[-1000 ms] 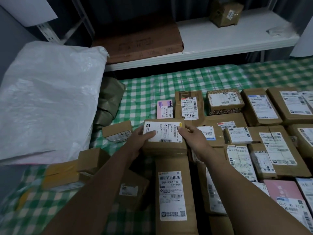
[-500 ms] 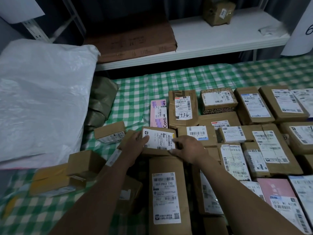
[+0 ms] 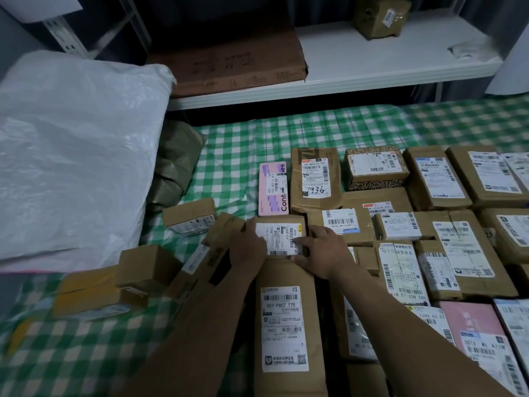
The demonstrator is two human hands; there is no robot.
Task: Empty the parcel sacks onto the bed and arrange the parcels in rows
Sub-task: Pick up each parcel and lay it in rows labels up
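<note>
Cardboard, likely light and stiff: the box lies under my fingers, left hand and right hand pressing flat, uncurled; I'd grip its side edges.

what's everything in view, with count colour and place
white plastic sack: one, white, bed's left side
olive-green bag: one, beside the sack
green-and-white checked bed cover: one, under everything
white shelf: one, behind bed
flat brown carton: one, shelf's left
taped brown parcel: one, shelf's right
small brown cardboard parcel: one, white label, under both hands
pink flat box: one, beyond small parcel
long brown cardboard parcel: one, nearest, between forearms
loose brown boxes: several, left of arms
rowed labelled parcels: many, mostly brown, right side
left hand: one, on small parcel
right hand: one, on small parcel's near edge
</note>
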